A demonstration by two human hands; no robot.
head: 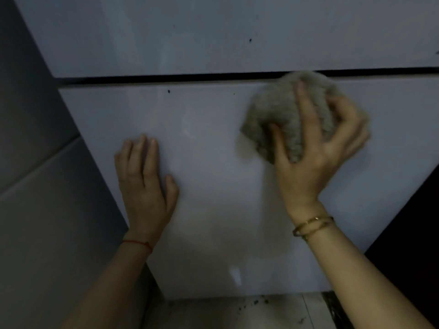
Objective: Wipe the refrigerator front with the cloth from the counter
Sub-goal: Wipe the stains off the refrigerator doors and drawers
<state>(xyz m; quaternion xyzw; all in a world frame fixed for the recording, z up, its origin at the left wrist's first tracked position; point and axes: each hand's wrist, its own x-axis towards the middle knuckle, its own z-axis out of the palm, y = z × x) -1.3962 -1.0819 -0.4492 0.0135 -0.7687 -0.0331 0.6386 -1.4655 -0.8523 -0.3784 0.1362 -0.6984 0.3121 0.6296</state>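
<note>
Pale refrigerator front: right hand presses bunched cloth below door seam; left hand flat, empty.

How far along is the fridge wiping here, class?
Done: the cloth is off the counter and against the lower door. In hand: the right hand presses it just below the door gap, the left hand bracing flat. Left: dark specks remain.
</note>
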